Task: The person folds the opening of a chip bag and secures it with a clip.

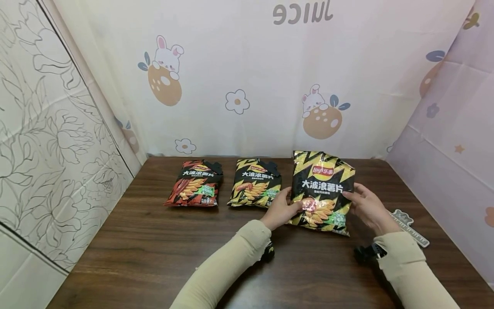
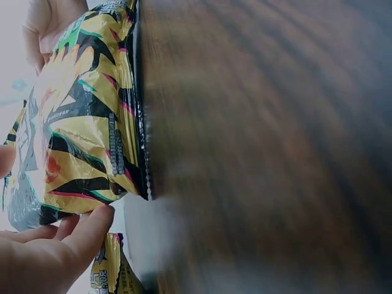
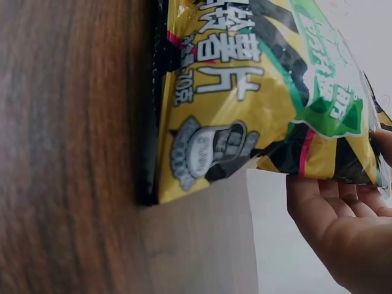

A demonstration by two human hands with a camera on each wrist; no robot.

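Both hands hold a yellow-and-black bag of potato chips by its two sides, its printed front facing up toward the head view. The left hand grips the left edge, thumb over the front and fingers around the side. At the other edge the right hand pinches the bag between thumb and fingers. In the left wrist view the bag's crimped bottom seam is close over the table. The right wrist view shows the right fingers along the bag's side.
Left of the held bag lie a second yellow-and-black chip bag and a red-and-black one, each with a dark clip-like piece at its top corner. A white ruler-like item lies beside the right hand on the wooden table. A printed curtain hangs behind.
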